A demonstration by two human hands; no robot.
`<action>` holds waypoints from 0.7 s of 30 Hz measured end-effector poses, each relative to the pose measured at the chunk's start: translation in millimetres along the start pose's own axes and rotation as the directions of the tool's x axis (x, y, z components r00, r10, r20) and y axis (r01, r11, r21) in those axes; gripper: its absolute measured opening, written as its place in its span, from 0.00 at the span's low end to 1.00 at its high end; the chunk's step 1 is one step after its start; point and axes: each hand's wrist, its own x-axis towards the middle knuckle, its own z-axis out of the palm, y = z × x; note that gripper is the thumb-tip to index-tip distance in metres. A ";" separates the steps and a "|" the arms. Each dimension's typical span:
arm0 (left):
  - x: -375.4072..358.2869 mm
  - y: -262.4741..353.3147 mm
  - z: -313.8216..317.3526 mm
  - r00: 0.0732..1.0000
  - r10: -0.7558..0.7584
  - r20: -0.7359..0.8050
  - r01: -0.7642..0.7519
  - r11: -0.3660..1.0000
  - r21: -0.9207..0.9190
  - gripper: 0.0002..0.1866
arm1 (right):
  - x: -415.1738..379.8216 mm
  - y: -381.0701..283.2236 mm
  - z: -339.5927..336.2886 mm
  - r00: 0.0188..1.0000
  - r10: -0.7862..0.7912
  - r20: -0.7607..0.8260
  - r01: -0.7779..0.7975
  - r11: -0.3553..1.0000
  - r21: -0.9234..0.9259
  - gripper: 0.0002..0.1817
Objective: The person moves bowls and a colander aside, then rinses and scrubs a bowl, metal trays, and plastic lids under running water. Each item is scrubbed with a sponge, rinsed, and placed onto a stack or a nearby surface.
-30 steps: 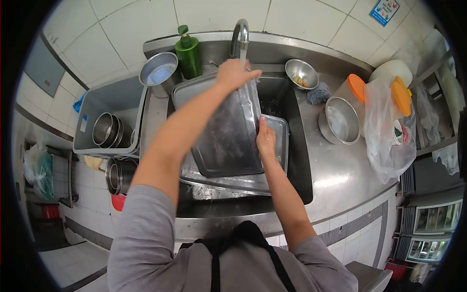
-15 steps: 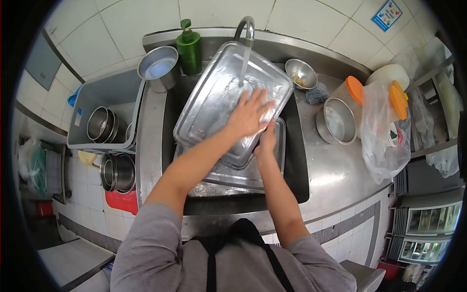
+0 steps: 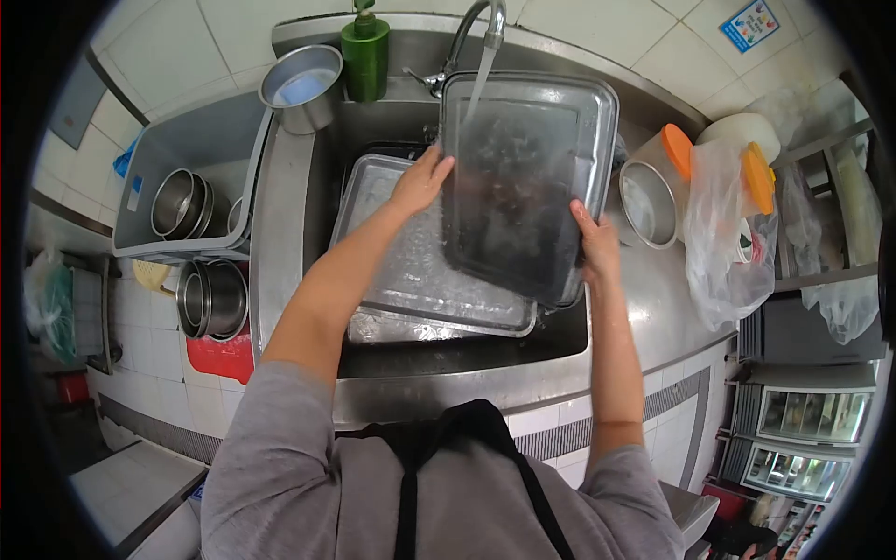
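Observation:
A rectangular metal tray [image 3: 523, 187] stands tilted over the sink, its darker face toward me, with tap water running onto its upper left part. My right hand [image 3: 599, 245] grips its right edge, thumb on the face. At the left edge, my left hand [image 3: 420, 184] has its fingers and thumb on the rim. Beneath it, a second metal tray [image 3: 387, 243] lies wet in the sink [image 3: 467, 359], partly covered by the raised one. The curved tap [image 3: 495, 33] is running above.
A metal pot [image 3: 303, 98] and a green pump bottle [image 3: 365, 61] stand at the back left. Left of the sink, a grey tub [image 3: 187, 245] holds metal pots. On the right counter are a metal bowl [image 3: 647, 205], orange-lidded containers [image 3: 676, 152] and a plastic bag [image 3: 714, 252].
The raised tray has turned over to its darker face and moved right, now hiding the small bowl behind. My left hand went from flat on the tray to its left edge.

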 end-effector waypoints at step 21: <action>-13.0 -105.6 118.0 0.996 0.001 0.093 -0.062 0.749 0.660 0.35 | -194.0 57.6 -265.4 0.839 -0.392 0.378 0.349 -0.146 -0.926 0.08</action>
